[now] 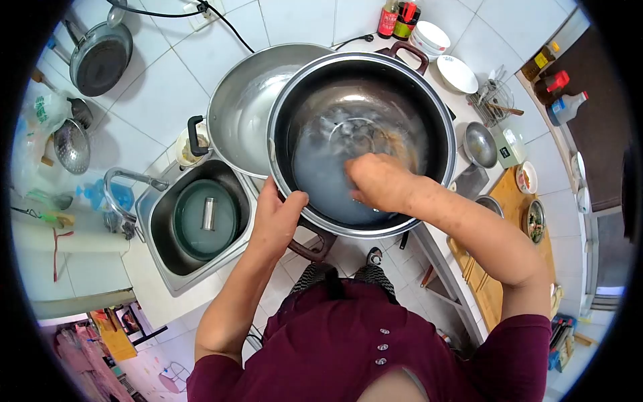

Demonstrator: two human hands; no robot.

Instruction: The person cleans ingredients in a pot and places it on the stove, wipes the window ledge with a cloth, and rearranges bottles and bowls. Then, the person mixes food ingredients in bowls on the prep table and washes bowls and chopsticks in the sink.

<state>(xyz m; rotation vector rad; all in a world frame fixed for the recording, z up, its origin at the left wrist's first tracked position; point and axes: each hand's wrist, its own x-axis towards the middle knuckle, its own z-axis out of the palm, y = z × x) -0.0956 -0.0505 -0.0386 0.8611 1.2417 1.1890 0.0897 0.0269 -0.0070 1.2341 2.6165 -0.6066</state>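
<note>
Pot (pixel 321 231) is holding cloudy water (pixel 321 167); my left hand (pixel 281 211) is gripping its rim at eight o'clock. My right hand (pixel 382 182) is curling inside at five, contents unverifiable.

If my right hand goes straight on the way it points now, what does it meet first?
Your right hand would probably first meet the cloudy water inside the dark-lined pot, then the pot's left inner wall. Depth is unclear; fingertips may be submerged.

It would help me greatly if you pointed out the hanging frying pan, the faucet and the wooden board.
Frying pan (pixel 102 64): head view, dark middle.
Faucet (pixel 159 184): head view, thick end.
Wooden board (pixel 512 206): head view, bare surface between bowls.
</note>
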